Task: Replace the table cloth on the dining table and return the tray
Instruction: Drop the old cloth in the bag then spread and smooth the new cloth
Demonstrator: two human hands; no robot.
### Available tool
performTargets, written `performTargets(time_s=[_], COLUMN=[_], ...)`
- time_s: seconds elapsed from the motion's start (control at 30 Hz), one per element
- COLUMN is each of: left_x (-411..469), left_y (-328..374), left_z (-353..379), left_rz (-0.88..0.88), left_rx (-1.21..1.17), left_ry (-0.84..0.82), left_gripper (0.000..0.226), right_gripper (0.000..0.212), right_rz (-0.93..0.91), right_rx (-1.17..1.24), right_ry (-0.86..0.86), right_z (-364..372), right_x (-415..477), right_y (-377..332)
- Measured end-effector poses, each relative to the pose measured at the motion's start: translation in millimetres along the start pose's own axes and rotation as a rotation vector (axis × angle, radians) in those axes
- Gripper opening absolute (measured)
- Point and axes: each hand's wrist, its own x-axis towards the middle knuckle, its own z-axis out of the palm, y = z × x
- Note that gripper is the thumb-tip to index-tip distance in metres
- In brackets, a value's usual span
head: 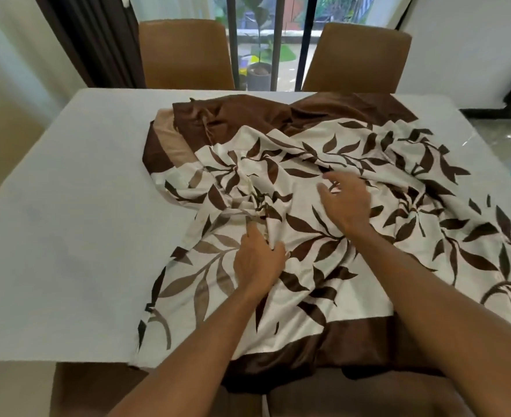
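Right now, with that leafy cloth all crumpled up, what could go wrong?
The left hand pinches only one fold of the cloth, so a pull there may bunch it tighter rather than spread it. The brown border hangs over the near edge of the table, so the cloth might slide off toward the person. It lies mostly to the right, so it could end up lopsided.

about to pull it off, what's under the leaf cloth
The white table runs under the leaf cloth at its edges. Anything beneath its bunched folds is hidden.
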Motion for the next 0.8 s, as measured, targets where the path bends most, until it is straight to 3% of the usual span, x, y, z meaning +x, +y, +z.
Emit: performTargets(time_s=[0.1,0.2,0.3,0.4,0.5,0.6,0.7,0.77,0.8], left_x=[13.8,16.2,15.4,12.5,6.6,1.9,4.1,5.2,4.5], left_y=[-2.7,-4.0,-7.1,-4.8,-2.7,-0.1,-1.1,-8.1,-14.1], left_z=[-9.1,-22.5,-33.9,-40.4,-41.1,-41.2,-45.5,-48.4,-48.2], left_rz=[-0.209,-0.326,-0.178,-0.131,-0.102,-0.074,-0.064,-0.072,-0.054], left_rx=[-0.395,-0.638,-0.588,-0.686,-0.666,-0.677,-0.735,-0.642,-0.524], left_ry=[-0.167,-0.277,-0.229,-0.303,-0.343,-0.287,-0.222,-0.199,-0.186], left_gripper=[0.017,0.026,0.029,0.020,0.017,0.021,0.047,0.052,0.050], right_gripper=[0.039,0.061,0.040,0.023,0.016,0.008,0.008,0.007,0.010], right_rz=[-0.153,-0.291,-0.278,-0.184,-0.087,0.060,0.207,0.204,0.170], right_rx=[0.047,-0.199,-0.408,-0.454,-0.326,0.069,0.424,0.411,0.293], right_ry=[-0.177,-0.354,-0.415,-0.459,-0.470,-0.348,-0.229,-0.223,-0.261], right_z=[25.6,45.2,58.3,55.8,48.5,44.1,43.5,43.7,43.5], right_x=[-3.9,-7.9,-3.9,3.1,9.7,13.1,16.5,15.0,12.2], right_y=[-64.4,-102.2,-106.4,-102.7,-99.6,-101.4,-111.8,-115.3,-113.0])
